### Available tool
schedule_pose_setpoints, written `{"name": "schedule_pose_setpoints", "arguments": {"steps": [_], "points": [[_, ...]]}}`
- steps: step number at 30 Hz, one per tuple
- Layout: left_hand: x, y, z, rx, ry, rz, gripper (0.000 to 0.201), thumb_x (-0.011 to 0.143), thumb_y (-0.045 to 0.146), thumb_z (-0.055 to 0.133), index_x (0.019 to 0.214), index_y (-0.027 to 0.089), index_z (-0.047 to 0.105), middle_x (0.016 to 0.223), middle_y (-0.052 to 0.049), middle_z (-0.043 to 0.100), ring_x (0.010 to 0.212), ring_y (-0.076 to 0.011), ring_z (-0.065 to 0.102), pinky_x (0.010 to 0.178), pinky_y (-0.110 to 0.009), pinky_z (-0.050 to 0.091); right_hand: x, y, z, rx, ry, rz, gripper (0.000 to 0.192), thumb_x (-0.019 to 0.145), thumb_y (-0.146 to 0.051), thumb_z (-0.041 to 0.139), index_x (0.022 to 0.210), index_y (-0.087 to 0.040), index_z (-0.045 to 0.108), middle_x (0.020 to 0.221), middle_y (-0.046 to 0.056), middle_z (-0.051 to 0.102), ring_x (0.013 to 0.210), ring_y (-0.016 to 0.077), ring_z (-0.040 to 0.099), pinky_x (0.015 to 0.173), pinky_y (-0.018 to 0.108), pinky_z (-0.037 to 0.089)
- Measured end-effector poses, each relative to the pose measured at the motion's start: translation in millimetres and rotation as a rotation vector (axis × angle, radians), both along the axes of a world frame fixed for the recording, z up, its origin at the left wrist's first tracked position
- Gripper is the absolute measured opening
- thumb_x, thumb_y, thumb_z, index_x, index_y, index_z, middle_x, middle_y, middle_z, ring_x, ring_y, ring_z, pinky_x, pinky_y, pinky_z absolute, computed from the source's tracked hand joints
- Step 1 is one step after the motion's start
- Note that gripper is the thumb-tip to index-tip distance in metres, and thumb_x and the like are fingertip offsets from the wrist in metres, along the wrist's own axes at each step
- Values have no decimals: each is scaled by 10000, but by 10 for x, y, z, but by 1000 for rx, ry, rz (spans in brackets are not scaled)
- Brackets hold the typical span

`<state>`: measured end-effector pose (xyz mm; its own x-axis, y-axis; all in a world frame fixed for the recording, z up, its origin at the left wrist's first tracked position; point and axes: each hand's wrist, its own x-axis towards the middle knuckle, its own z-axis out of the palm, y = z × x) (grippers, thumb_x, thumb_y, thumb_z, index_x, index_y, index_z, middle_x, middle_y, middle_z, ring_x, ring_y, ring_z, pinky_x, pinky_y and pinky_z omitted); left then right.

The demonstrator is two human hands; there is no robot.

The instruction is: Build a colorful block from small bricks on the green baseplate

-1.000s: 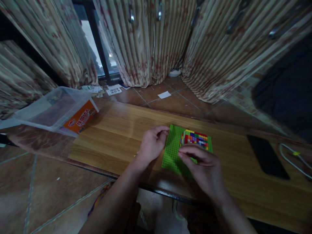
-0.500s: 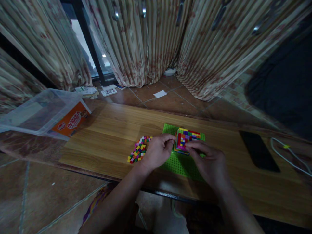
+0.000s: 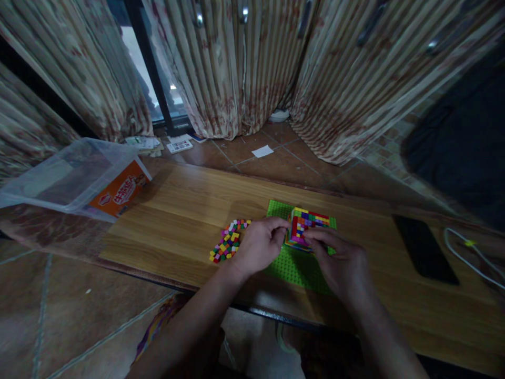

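Observation:
On a green studded baseplate (image 3: 295, 268) stands a low block built of many coloured toy bricks (image 3: 311, 217). My left hand (image 3: 260, 245) is at the left side of this block, its thumb and forefinger pinched together; whatever lies between them is too small to name. From the right, my right hand (image 3: 341, 258) reaches over the block's near edge with its fingertips pressed together against the top bricks. Those fingertips hide what they may hold. Loose small bricks (image 3: 225, 243) of several colours lie in a heap just left of my left hand, partly covered by it.
The wooden tabletop (image 3: 177, 210) carries a black phone (image 3: 426, 250) and a white cable (image 3: 469, 258) on the right. At the left end sits a clear plastic bin (image 3: 74, 179) with an orange label. Striped curtains (image 3: 221, 68) hang behind, with papers (image 3: 179, 145) on the floor.
The whole view has shifted slightly, so things appear a little further right. Both hands keep nearly the same pinched pose at the brick block.

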<state>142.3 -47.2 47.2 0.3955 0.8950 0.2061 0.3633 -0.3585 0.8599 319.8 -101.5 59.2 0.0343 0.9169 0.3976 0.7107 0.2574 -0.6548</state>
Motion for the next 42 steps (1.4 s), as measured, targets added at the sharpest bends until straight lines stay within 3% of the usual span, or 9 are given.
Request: {"name": "schedule_pose_setpoints", "arguments": {"steps": [17, 42], "points": [[18, -13, 12, 27, 23, -13, 255, 868, 149, 481, 959, 201, 714, 903, -20, 745, 808, -152, 677, 758, -257, 517, -23, -60, -15, 117, -174, -21, 142, 903, -263, 592, 965, -251, 720, 958, 17, 760, 866, 204, 726, 790, 330, 582], [17, -13, 19, 83, -6, -37, 234, 872, 131, 493, 959, 192, 701, 911, -21, 732, 818, -142, 667, 762, -256, 520, -38, -49, 2, 79, -70, -25, 182, 910, -272, 574, 1030, -232, 705, 1027, 43, 739, 927, 200, 705, 845, 355, 561]]}}
